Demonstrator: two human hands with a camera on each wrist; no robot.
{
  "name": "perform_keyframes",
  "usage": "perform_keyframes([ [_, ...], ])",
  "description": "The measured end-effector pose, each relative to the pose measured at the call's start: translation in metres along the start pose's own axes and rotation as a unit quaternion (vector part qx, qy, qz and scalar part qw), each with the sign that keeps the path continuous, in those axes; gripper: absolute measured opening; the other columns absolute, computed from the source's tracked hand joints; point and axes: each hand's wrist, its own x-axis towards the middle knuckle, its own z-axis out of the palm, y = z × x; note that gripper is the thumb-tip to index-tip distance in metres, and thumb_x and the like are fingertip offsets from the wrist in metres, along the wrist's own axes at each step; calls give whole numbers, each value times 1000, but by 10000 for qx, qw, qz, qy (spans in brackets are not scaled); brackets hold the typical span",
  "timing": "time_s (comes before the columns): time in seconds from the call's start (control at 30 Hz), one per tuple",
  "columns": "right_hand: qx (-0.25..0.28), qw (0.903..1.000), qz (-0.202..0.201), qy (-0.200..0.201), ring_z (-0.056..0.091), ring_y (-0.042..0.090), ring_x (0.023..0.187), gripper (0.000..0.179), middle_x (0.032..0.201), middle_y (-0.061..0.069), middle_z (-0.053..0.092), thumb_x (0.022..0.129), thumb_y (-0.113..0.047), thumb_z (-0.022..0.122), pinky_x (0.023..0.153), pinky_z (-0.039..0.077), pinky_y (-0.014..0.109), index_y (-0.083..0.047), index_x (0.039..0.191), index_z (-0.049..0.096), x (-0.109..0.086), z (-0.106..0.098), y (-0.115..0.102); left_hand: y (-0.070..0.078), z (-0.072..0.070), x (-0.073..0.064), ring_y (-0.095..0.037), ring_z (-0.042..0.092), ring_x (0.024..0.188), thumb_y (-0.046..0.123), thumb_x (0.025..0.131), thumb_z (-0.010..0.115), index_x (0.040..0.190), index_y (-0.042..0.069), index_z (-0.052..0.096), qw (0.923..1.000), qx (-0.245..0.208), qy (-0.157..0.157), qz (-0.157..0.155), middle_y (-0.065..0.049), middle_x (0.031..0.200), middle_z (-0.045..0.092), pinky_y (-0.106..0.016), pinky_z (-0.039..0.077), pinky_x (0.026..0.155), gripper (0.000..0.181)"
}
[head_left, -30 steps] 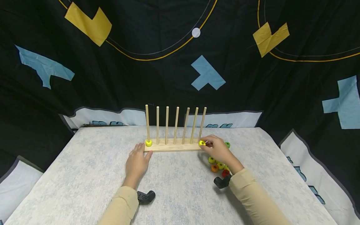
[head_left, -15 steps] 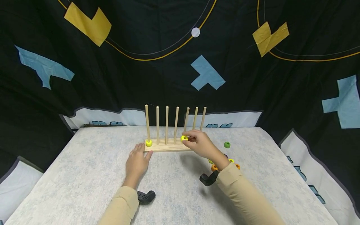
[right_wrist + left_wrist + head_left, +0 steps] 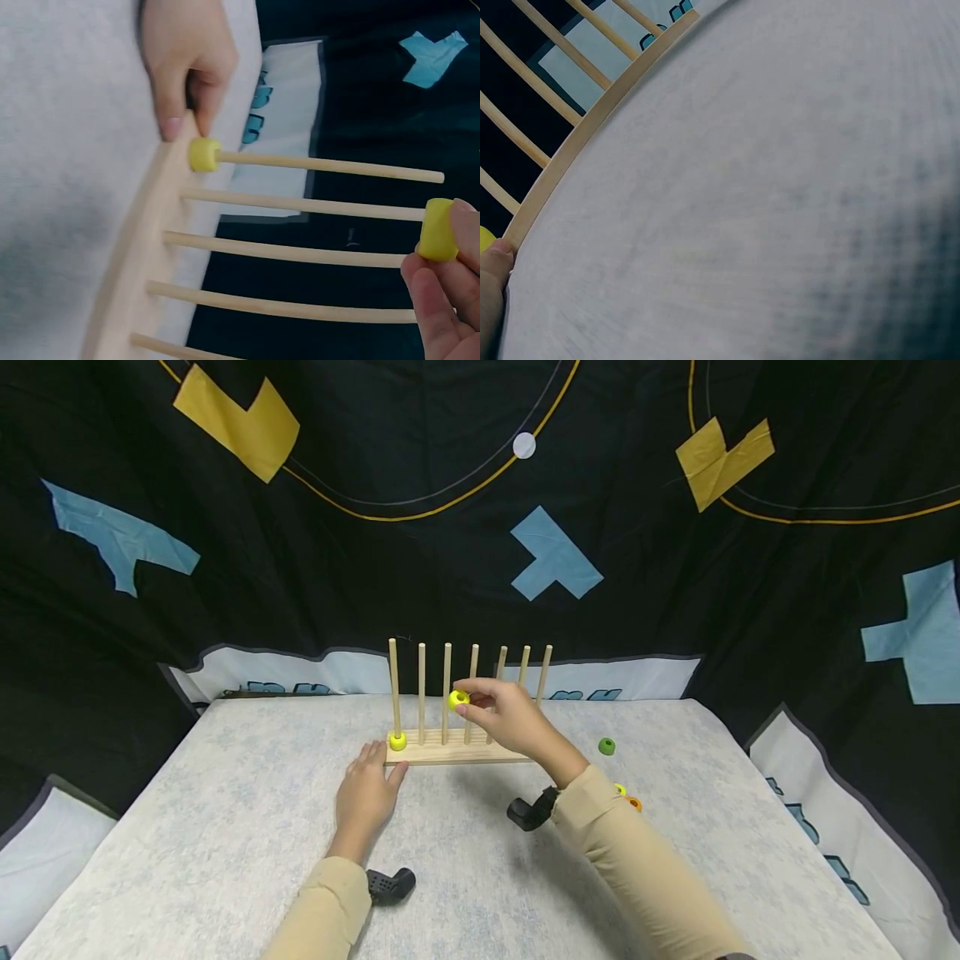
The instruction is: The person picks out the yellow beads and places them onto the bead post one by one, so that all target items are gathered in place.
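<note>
A wooden peg rack (image 3: 450, 757) with a row of upright pegs stands near the back of the table. On its leftmost peg a yellow bead (image 3: 397, 742) sits down at the base, seen also in the right wrist view. My left hand (image 3: 367, 793) grips the rack's left end, thumb on the front side, as the left wrist view shows at its lower left edge. Between thumb and fingers my right hand (image 3: 510, 717) pinches another yellow bead (image 3: 436, 231), raised beside the upper part of the third peg from the left. That bead is off the pegs.
Right of the rack lies a green bead (image 3: 607, 747). A yellow bead (image 3: 620, 789) and an orange bead (image 3: 634, 803) show past my right forearm, which covers other beads. Black devices (image 3: 390, 887) are on both wrists. A dark curtain (image 3: 375, 585) hangs behind the table.
My right hand has carried the yellow bead leftward and up, from the rack's right end to near the third peg. The left hand has stayed at the left end.
</note>
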Motion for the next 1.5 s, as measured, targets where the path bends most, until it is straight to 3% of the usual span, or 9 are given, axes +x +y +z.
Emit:
perform_keyframes([
  [0.3, -183, 9993, -254, 223, 70, 14, 99, 36, 120, 5, 71, 93, -18, 71, 85, 59, 21, -8, 127, 66, 31, -13, -21, -1, 3, 1, -40, 34, 146, 42, 100, 57, 149, -2, 39, 10000, -3, 35, 47, -23, 155, 39, -57, 32, 118, 68],
  [0.87, -127, 9996, 249, 104, 65, 15, 105, 37, 124, 5, 65, 97, -20, 66, 88, 57, 20, -10, 133, 62, 88, 1, -45, -5, 2, 2, -42, 35, 145, 41, 100, 58, 149, -1, 40, 10000, 19, 57, 15, -23, 155, 39, -59, 33, 116, 67],
  [1.03, -174, 9995, 228, 136, 64, 15, 108, 38, 129, 4, 63, 97, -21, 65, 89, 56, 20, -11, 134, 62, 96, 9, -50, -5, 2, 3, -42, 36, 145, 40, 100, 58, 148, -2, 41, 9999, 37, 81, 50, -23, 154, 40, -59, 34, 116, 66],
  [1.5, -296, 9990, 251, 224, 67, 15, 108, 39, 126, 6, 68, 97, -18, 65, 93, 56, 19, -9, 135, 61, 105, 26, -63, -4, 2, 3, -42, 36, 145, 39, 100, 57, 148, -1, 41, 10000, -7, 25, 9, -23, 154, 40, -59, 33, 116, 64],
])
